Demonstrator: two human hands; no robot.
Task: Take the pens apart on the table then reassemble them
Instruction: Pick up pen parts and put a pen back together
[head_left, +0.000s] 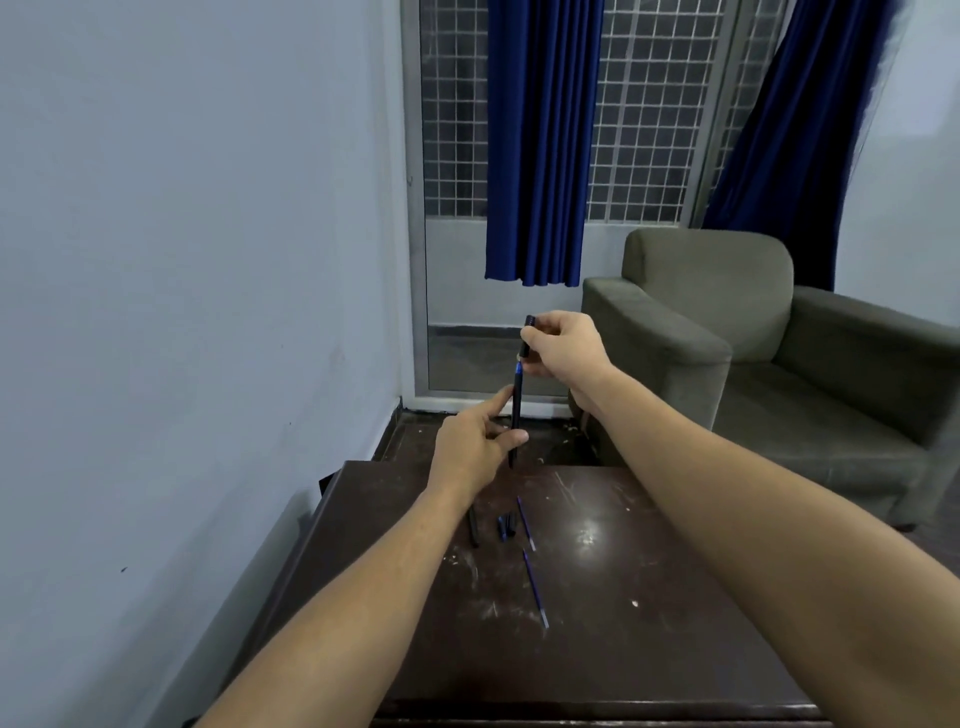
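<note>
Above the far edge of the dark table (649, 613), my left hand (475, 449) pinches an upright black pen barrel (516, 410) with a blue tip at its top. Just above that tip, my right hand (563, 345) grips a short black cap (527, 338), tilted and apart from the barrel. On the table lie two thin blue refills (527, 522) (535, 587), one behind the other. A black barrel (474, 526) lies partly hidden behind my left forearm. Small black and blue pen pieces (508, 524) sit beside it.
A grey wall runs close along the table's left side. A grey-green sofa (753, 343) stands beyond the table on the right. Behind it are a grilled glass door and blue curtains (540, 140). The table top is scratched and shiny.
</note>
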